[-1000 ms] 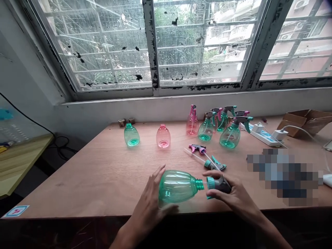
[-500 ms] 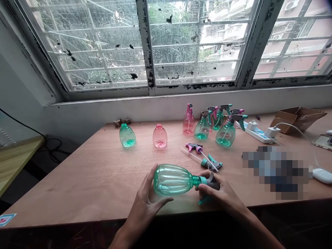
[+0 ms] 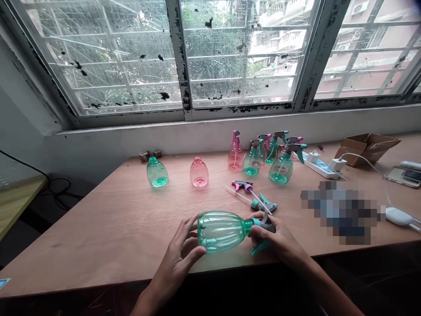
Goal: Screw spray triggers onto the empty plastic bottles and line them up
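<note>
Though near table (image 3: 115,228) edge, bottle (image 3: 220,230) uncrowded.

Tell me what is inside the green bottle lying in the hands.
The green bottle is see-through; no liquid shows inside. The spray head and right hand cover its neck.

Daylight enters through the grimy window (image 3: 243,57) along the top, blown out at upper right. The wooden table (image 3: 115,219) is evenly lit; the green spray bottle (image 3: 220,230) glows translucent. The bottom falls dark; straight lines bow at the edges.
</note>
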The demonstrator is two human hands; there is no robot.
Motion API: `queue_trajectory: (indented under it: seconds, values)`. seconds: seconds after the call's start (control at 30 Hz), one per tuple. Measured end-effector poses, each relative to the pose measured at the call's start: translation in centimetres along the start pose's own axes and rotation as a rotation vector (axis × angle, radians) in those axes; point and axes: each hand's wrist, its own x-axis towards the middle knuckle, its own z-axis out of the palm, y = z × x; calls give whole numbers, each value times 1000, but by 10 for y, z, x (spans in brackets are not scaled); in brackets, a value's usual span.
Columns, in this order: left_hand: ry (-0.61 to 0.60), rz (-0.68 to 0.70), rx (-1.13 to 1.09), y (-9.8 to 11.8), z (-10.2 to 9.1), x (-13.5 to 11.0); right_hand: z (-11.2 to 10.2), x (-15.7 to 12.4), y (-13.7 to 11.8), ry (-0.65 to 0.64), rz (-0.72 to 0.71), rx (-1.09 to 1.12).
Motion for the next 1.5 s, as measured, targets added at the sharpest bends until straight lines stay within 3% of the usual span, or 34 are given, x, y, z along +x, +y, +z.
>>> queue_trajectory:
  seconds: [0.23, 0.53, 0.7, 0.83, 0.97, 1.07, 1.37, 1.5]
  values:
    - [-99, -39, 38, -8, -3, -2, 0, 0, -2, -6, -5, -1]
    - [-138, -43, 49, -16, -6, -4, -2, 2, 0, 4, 11, -22]
    - [-151, -28, 186, -19, -3, -1, -1, 7, 2, 30, 53, -116]
    - [-88, -92, 234, -12, -4, 1, 0, 9, 2, 32, 80, -122]
    - [-189, -269, 99, 2, -4, 7, 4, 5, 3, 75, 92, -116]
    - [-146, -340, 22, 7, 0, 13, 8, 4, 3, 111, 106, -127]
    - [-68, -305, -160, -1, -4, 11, 15, 10, 2, 145, 115, -201]
    - [-62, -174, -80, -19, -2, 9, 11, 7, 11, 162, 128, -195]
